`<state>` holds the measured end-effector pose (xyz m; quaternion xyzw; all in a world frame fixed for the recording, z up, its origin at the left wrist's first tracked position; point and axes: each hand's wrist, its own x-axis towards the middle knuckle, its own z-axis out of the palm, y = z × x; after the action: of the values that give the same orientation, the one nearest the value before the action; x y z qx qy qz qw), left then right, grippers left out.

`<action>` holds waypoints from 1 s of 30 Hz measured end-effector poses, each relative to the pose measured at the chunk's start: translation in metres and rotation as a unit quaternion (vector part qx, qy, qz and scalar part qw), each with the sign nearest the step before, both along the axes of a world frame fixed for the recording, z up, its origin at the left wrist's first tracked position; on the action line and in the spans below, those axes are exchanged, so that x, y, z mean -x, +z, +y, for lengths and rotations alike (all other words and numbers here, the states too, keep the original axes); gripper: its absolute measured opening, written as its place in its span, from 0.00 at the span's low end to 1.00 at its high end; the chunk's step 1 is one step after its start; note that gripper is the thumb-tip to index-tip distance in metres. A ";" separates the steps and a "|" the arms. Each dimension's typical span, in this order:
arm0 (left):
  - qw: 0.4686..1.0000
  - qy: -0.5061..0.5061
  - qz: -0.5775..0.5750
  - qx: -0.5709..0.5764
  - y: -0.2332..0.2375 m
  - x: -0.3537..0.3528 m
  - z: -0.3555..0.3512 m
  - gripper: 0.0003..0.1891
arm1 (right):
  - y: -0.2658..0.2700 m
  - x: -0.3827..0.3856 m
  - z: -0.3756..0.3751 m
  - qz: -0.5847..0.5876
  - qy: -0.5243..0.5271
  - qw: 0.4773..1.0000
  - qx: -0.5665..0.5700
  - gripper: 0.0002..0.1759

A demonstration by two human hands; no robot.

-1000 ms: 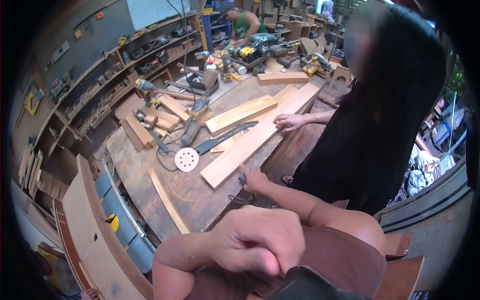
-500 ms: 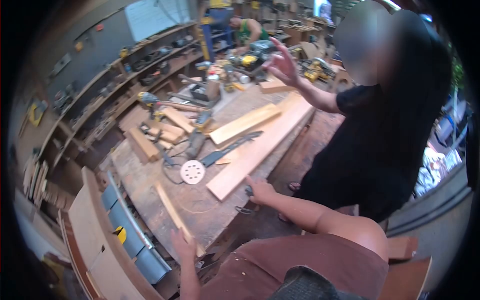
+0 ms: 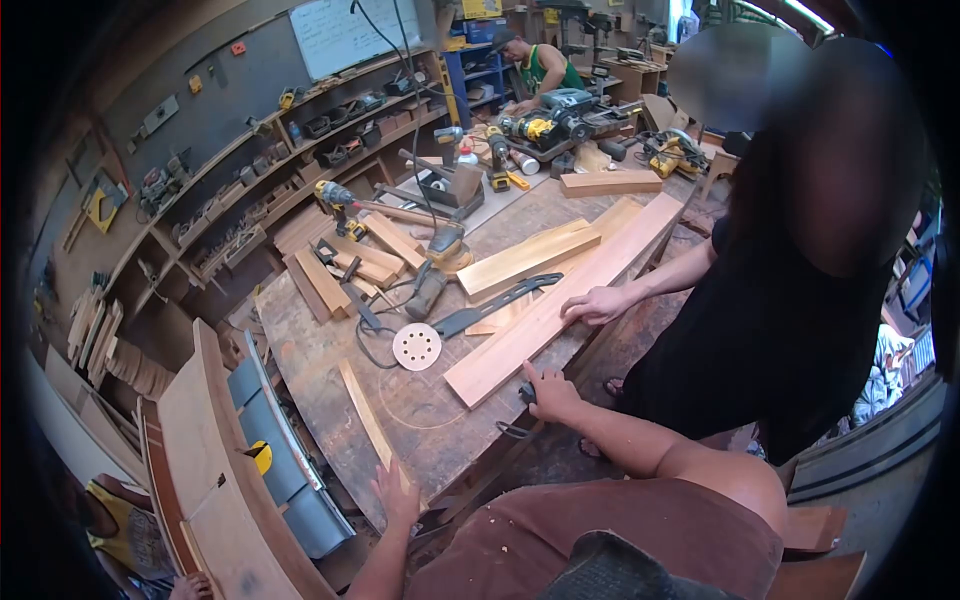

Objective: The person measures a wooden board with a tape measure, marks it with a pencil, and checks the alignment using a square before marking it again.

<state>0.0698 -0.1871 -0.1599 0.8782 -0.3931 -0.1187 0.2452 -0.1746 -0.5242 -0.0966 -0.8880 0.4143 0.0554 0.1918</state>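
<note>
My left hand (image 3: 397,494) lies open, fingers spread, at the near end of a thin wooden strip (image 3: 368,415) on the workbench (image 3: 325,385). At the near corner of a long pale plank (image 3: 500,370), my right hand (image 3: 553,394) points its index finger at the plank's edge. Its other fingers curl by a small dark object I cannot make out. A co-worker's hand (image 3: 597,305) rests on the same plank. A sander (image 3: 460,322) with a round, holed pad (image 3: 417,346) lies left of the plank. Behind it is a shorter board (image 3: 530,258).
A drill (image 3: 342,205), wood blocks (image 3: 318,283) and several power tools crowd the bench's far side. The co-worker in black (image 3: 740,310) stands at right. Shelves (image 3: 270,175) line the wall. A curved wooden panel (image 3: 235,490) stands at left; another person (image 3: 548,72) bends over at the back.
The co-worker's raised hand has come down onto the long plank. My view has shifted, so the bench sits a little further right and lower. My own hands stay in about the same places.
</note>
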 end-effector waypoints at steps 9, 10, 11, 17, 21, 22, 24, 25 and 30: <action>1.000 0.013 -0.019 0.019 -0.005 0.002 0.000 0.45 | 0.010 0.000 0.003 -0.005 0.003 1.000 0.008 0.57; 1.000 0.005 -0.012 0.008 -0.008 0.001 0.001 0.45 | 0.009 -0.001 0.002 0.003 0.000 1.000 0.007 0.58; 1.000 0.009 -0.019 0.013 -0.009 0.000 0.001 0.45 | 0.010 -0.001 0.003 0.003 -0.004 1.000 0.005 0.56; 1.000 0.016 -0.020 0.000 0.001 0.005 0.008 0.46 | 0.020 -0.003 0.011 -0.008 -0.009 1.000 -0.023 0.49; 1.000 0.027 0.003 -0.010 0.002 0.005 -0.006 0.46 | 0.014 -0.003 -0.006 -0.023 -0.003 0.999 -0.026 0.52; 1.000 0.017 -0.006 0.018 0.000 0.004 -0.004 0.45 | 0.015 -0.005 -0.006 -0.029 -0.006 0.999 -0.035 0.52; 1.000 0.010 -0.008 0.024 -0.006 0.001 -0.005 0.45 | 0.018 -0.009 -0.009 -0.017 -0.007 0.999 -0.035 0.53; 1.000 0.009 -0.012 0.022 -0.006 0.001 -0.002 0.45 | 0.018 -0.010 -0.006 -0.006 -0.002 0.999 -0.042 0.53; 0.999 0.006 -0.004 0.038 -0.008 0.000 -0.001 0.45 | 0.026 -0.013 0.001 0.015 -0.016 0.999 -0.045 0.55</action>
<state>0.0695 -0.1876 -0.1678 0.8711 -0.3931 -0.0989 0.2774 -0.1611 -0.5234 -0.0706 -0.8705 0.4287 0.0848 0.2264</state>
